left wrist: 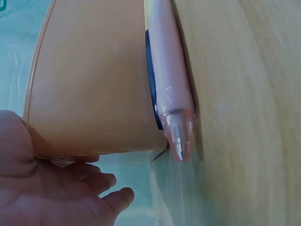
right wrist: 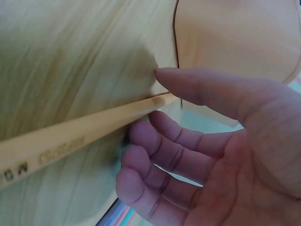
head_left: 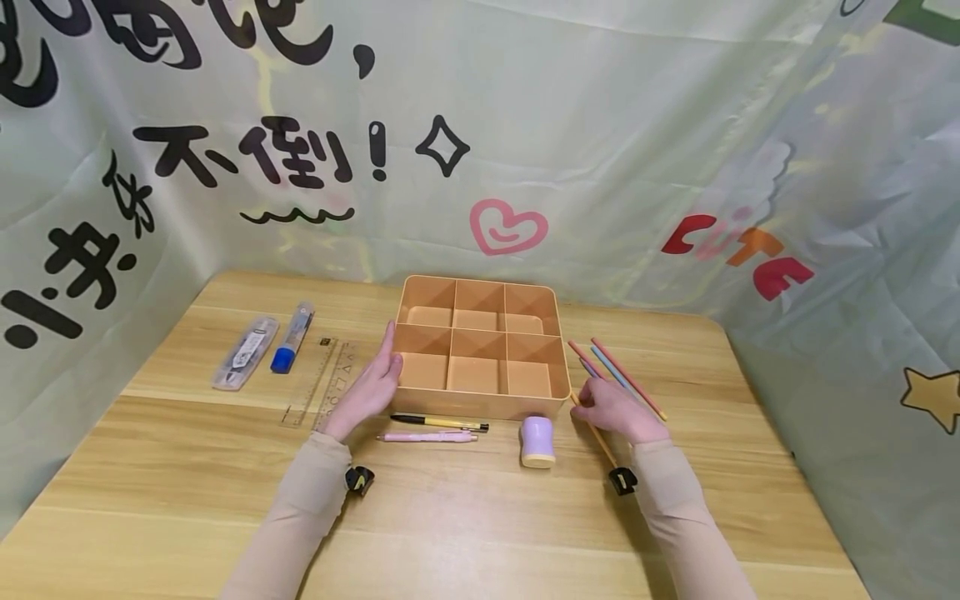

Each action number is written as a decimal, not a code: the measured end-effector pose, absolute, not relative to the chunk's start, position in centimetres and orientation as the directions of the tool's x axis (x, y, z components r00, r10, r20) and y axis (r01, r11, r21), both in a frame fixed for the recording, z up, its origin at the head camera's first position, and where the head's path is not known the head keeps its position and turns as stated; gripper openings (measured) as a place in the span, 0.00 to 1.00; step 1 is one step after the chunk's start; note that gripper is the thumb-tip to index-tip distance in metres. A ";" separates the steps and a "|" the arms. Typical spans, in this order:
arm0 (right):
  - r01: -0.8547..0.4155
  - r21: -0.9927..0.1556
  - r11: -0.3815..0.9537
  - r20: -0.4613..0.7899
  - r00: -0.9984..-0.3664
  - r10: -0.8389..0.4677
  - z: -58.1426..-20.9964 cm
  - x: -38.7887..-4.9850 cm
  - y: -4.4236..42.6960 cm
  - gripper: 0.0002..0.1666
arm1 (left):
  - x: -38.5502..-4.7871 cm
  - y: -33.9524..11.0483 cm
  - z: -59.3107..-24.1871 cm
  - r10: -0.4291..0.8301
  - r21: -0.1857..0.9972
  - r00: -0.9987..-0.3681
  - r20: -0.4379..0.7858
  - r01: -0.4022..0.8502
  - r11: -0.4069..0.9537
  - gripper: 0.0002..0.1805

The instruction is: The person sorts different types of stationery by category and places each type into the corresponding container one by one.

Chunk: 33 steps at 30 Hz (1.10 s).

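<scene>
An orange-tan box (head_left: 465, 403) with several compartments stands on the table. My left hand (head_left: 367, 390) rests against its left side, fingers fairly straight. Just off the box's right front corner, my right hand (head_left: 617, 408) reaches around a yellow pencil (head_left: 602, 446) lying on the table. In the right wrist view, thumb and index finger stand on either side of that pencil, with a gap between thumb and wood. Beyond the right hand lie several coloured pencils (head_left: 630, 379). A yellow-and-black pen (head_left: 442, 422) and a pink pen (head_left: 427, 437) lie before the box.
A small lavender cylinder (head_left: 537, 440) with a cream base stands near the box's front right corner. On the left are a clear ruler (head_left: 322, 383), a blue-capped clear tube (head_left: 292, 337) and a clear case (head_left: 246, 354) with a white label. A printed cloth (head_left: 630, 125) hangs behind the table.
</scene>
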State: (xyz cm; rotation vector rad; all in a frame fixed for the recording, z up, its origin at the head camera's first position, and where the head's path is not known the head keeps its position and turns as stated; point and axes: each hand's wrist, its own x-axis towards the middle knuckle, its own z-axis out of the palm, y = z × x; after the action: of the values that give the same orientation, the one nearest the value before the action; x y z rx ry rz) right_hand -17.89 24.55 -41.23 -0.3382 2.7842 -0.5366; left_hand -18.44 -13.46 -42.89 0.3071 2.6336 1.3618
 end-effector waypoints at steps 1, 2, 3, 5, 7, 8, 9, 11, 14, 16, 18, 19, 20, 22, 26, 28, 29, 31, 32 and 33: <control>-0.173 -0.387 0.905 -0.234 -0.931 -0.279 -41.2 -17.9 24.5 0.09 | -18.4 -13.4 -42.9 0.254 0.818 -0.966 -0.048 0.108 0.565 0.36; -0.173 -0.384 0.907 -0.236 -0.931 -0.278 -41.2 -18.0 24.5 0.08 | -18.5 -13.4 -42.9 0.254 0.818 -0.966 -0.048 0.108 0.565 0.36; -0.173 -0.381 0.908 -0.236 -0.932 -0.277 -41.2 -18.0 24.5 0.08 | -18.5 -13.4 -42.9 0.253 0.818 -0.966 -0.048 0.108 0.565 0.36; -0.183 -0.375 0.909 -0.229 -0.932 -0.282 -41.2 -18.0 24.4 0.08 | -18.5 -13.4 -42.9 0.252 0.819 -0.967 -0.047 0.107 0.563 0.36; -0.199 -0.364 0.910 -0.218 -0.932 -0.291 -41.2 -18.0 24.4 0.08 | -18.5 -13.4 -42.9 0.252 0.819 -0.967 -0.048 0.106 0.564 0.36; -0.203 -0.357 0.912 -0.215 -0.932 -0.292 -41.2 -18.0 24.3 0.08 | -18.5 -13.4 -42.9 0.252 0.820 -0.967 -0.048 0.106 0.563 0.36; -0.209 -0.352 0.913 -0.212 -0.932 -0.295 -41.2 -18.0 24.3 0.07 | -18.5 -13.4 -42.9 0.253 0.820 -0.966 -0.047 0.107 0.562 0.35; -0.213 -0.341 0.916 -0.213 -0.931 -0.296 -41.3 -18.0 24.3 0.06 | -18.4 -13.4 -42.9 0.253 0.823 -0.966 -0.046 0.107 0.558 0.35; -0.206 -0.351 0.914 -0.220 -0.930 -0.294 -41.4 -18.2 24.2 0.03 | -18.4 -13.5 -43.0 0.255 0.822 -0.966 -0.045 0.110 0.559 0.35; -0.203 -0.364 0.909 -0.222 -0.929 -0.297 -41.6 -18.3 24.2 0.03 | -18.3 -13.5 -42.9 0.254 0.822 -0.966 -0.047 0.107 0.560 0.35; -0.193 -0.380 0.905 -0.222 -0.930 -0.292 -41.8 -18.2 24.2 0.04 | -18.3 -13.6 -43.0 0.254 0.821 -0.966 -0.052 0.103 0.561 0.35; -0.197 -0.385 0.902 -0.215 -0.931 -0.295 -41.9 -18.2 24.2 0.05 | -18.3 -13.5 -43.0 0.254 0.821 -0.966 -0.054 0.102 0.561 0.35; -0.199 -0.391 0.899 -0.205 -0.933 -0.295 -42.0 -18.1 24.3 0.06 | -18.3 -13.5 -43.0 0.255 0.823 -0.965 -0.054 0.102 0.559 0.35; -0.201 -0.398 0.895 -0.183 -0.939 -0.292 -42.2 -17.9 24.5 0.06 | -18.3 -13.5 -43.0 0.258 0.826 -0.965 -0.049 0.106 0.554 0.35; -0.211 -0.406 0.889 -0.119 -0.952 -0.280 -42.3 -17.6 25.0 0.03 | -18.3 -13.5 -43.0 0.261 0.829 -0.965 -0.035 0.117 0.547 0.35; -0.209 -0.422 0.882 -0.097 -0.957 -0.273 -42.3 -17.4 25.2 0.03 | -18.3 -13.5 -43.0 0.257 0.828 -0.966 -0.034 0.117 0.548 0.35; -0.204 -0.430 0.879 -0.089 -0.960 -0.266 -42.3 -17.4 25.4 0.03 | -18.3 -13.5 -43.0 0.257 0.827 -0.966 -0.034 0.117 0.550 0.35; -0.196 -0.445 0.874 -0.072 -0.965 -0.253 -42.2 -17.2 25.5 0.04 | -18.3 -13.5 -43.0 0.255 0.825 -0.966 -0.034 0.116 0.553 0.35; -0.198 -0.449 0.871 -0.060 -0.966 -0.251 -42.2 -17.2 25.5 0.04 | -18.3 -13.5 -43.0 0.254 0.824 -0.966 -0.035 0.116 0.554 0.35; -0.206 -0.450 0.869 -0.046 -0.966 -0.253 -42.1 -17.1 25.6 0.05 | -18.3 -13.5 -43.1 0.253 0.824 -0.967 -0.036 0.114 0.555 0.36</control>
State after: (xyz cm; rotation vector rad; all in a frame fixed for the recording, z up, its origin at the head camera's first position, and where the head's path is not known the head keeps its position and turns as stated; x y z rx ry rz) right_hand -17.11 25.55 -42.15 -0.3613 2.9360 -0.6900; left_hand -18.34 -13.49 -43.07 0.3136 2.6345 1.3800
